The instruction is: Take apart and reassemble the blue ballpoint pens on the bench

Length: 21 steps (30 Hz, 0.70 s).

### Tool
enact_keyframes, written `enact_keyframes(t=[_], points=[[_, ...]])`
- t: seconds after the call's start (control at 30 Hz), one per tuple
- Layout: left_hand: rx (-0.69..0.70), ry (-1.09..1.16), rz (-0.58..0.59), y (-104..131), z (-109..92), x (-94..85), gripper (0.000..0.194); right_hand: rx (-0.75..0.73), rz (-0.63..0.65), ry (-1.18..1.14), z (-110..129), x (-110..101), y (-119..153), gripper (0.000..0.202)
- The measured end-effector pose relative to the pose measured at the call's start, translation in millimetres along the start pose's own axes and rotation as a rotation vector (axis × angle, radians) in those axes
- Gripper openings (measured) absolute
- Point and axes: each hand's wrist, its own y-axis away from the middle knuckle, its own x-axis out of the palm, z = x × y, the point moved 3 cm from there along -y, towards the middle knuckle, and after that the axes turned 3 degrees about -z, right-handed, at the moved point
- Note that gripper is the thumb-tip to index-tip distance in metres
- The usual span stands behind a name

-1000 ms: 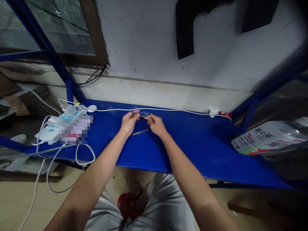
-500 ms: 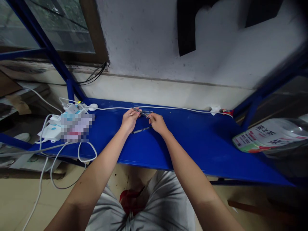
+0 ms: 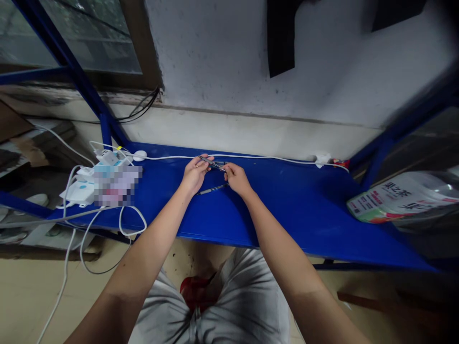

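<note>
A slim, dark pen [image 3: 216, 166] slants between my two hands above the blue tabletop. My left hand [image 3: 195, 174] is closed on its left end, with a ring on one finger. At the other end my right hand [image 3: 236, 178] pinches the pen with thumb and fingertips. A second pen [image 3: 212, 189] lies on the blue table [image 3: 279, 210], just below the hands. Part of another thin dark thing, perhaps a pen, shows behind the held one; the fingers partly hide it.
White power strips and plugs [image 3: 81, 191] crowd the table's left end, with loose cables hanging over the edge. A white cord [image 3: 265, 157] runs along the back by the wall. A large labelled bottle [image 3: 398, 198] lies at the right. Blue frame posts [image 3: 105, 131] rise at the sides.
The view has shifted slightly. Both hands stay around the pen, with the left fingers a little more spread along it; the second pen still lies below.
</note>
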Motion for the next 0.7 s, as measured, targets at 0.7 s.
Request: enact_keyframes(t=[0.7], points=[[0.037, -0.034, -0.042, 0.5, 0.0, 0.5, 0.025, 0.008, -0.025, -0.066, -3.0, 3.6, -1.1, 0.034]])
